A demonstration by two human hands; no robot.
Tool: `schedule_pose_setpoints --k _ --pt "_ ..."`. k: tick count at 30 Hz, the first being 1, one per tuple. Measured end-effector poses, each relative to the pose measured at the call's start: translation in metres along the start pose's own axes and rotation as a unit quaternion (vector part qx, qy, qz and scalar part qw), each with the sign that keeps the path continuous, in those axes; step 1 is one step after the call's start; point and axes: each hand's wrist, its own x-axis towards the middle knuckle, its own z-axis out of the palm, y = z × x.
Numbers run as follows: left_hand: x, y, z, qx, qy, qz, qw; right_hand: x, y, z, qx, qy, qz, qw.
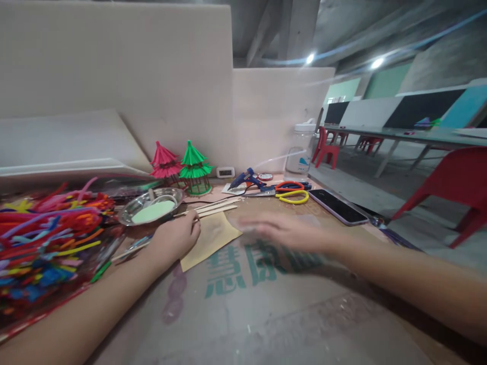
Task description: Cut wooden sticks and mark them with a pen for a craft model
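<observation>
My left hand [175, 234] is closed over the near ends of several thin wooden sticks [216, 207]; its fingertips are partly hidden. Beneath and beside it lies a tan square sheet [209, 239], which looks like sandpaper. To the right, my right hand [283, 232] hovers above the table with fingers stretched out and blurred by motion, and nothing shows in it. Just beyond the left hand is a metal bowl [177, 195] with a pale green disc [154, 212] in it.
Colourful pipe cleaners [49, 243] pile up at left. Behind stand a pink pagoda model [164, 161] and a green one [195, 167]. A blue glue gun [245, 177], scissors with yellow and orange handles [293, 196], a phone [338, 207] and a clear bottle [299, 157] sit farther right.
</observation>
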Motion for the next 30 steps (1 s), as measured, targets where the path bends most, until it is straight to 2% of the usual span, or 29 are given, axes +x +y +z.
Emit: schedule_pose_setpoints --k 1,3,5,6,7,8,9,10,11,12,13,14,16,17,21,23,24,25,26,27,28,30 --pt "0.0 0.0 0.0 0.001 -0.001 -0.001 1.0 0.006 0.01 -0.006 -0.02 0.022 0.013 0.999" --pt "0.0 0.001 0.0 0.004 -0.002 -0.004 1.0 0.011 0.023 -0.007 -0.038 0.027 0.022 0.999" --pt "0.0 0.002 0.0 0.006 -0.002 -0.006 1.0 0.006 0.021 0.003 -0.032 -0.021 -0.005 0.999" --pt "0.0 0.002 0.0 0.007 -0.003 -0.006 1.0 -0.001 0.016 0.009 -0.013 -0.066 -0.037 0.997" --pt "0.0 0.002 0.0 0.008 -0.003 -0.006 1.0 -0.01 0.009 0.013 0.05 -0.138 -0.09 0.985" --pt "0.0 0.002 0.0 0.009 -0.004 -0.005 1.0 -0.021 0.002 0.015 0.133 -0.234 -0.115 0.956" --pt "0.0 0.002 0.0 0.009 -0.005 -0.005 1.0 -0.032 -0.003 0.014 0.205 -0.29 -0.093 0.93" --pt "0.001 0.003 -0.001 0.009 -0.006 -0.006 1.0 -0.043 -0.006 0.01 0.234 -0.265 -0.054 0.934" --pt "0.001 0.003 -0.002 0.009 -0.007 -0.006 1.0 -0.055 -0.007 0.004 0.207 -0.159 0.0 0.965" --pt "0.001 0.004 -0.002 0.008 -0.007 -0.008 1.0 -0.066 -0.006 -0.002 0.129 -0.09 0.051 0.986" --pt "0.001 0.004 -0.002 0.006 -0.008 -0.008 1.0 -0.078 -0.004 -0.009 0.032 -0.034 0.082 0.996" --pt "0.002 0.004 -0.003 0.004 -0.01 -0.008 1.0 -0.089 -0.001 -0.015 -0.05 -0.007 0.092 0.994" --pt "0.003 0.003 -0.002 -0.001 -0.014 -0.006 1.0 -0.111 0.005 -0.026 -0.087 -0.107 0.056 0.989" --pt "0.003 0.003 -0.002 -0.003 -0.014 -0.005 1.0 -0.12 0.007 -0.031 -0.078 -0.116 0.052 0.989" --pt "0.004 0.001 0.0 -0.005 -0.006 -0.005 1.0 -0.134 0.016 -0.045 -0.09 -0.026 0.11 0.989" --pt "0.004 0.001 0.0 -0.003 -0.004 -0.006 1.0 -0.134 0.013 -0.041 -0.136 0.03 0.171 0.975" --pt "0.004 0.001 0.0 -0.002 -0.004 -0.006 1.0 -0.133 0.009 -0.036 -0.159 0.018 0.178 0.971" --pt "0.003 0.001 0.0 0.0 -0.005 -0.006 1.0 -0.133 0.001 -0.03 -0.157 -0.011 0.159 0.975" --pt "0.003 0.002 0.0 0.001 -0.005 -0.005 1.0 -0.131 -0.008 -0.024 -0.119 -0.076 0.119 0.983" --pt "0.003 0.003 0.0 0.002 -0.006 -0.005 1.0 -0.128 -0.02 -0.018 -0.051 -0.13 0.063 0.988" --pt "0.003 0.003 0.0 0.003 -0.006 -0.006 1.0 -0.123 -0.031 -0.013 0.026 -0.185 0.015 0.982" --pt "0.002 0.005 0.0 0.005 -0.004 -0.009 1.0 -0.103 -0.052 -0.003 0.102 -0.18 -0.01 0.978"
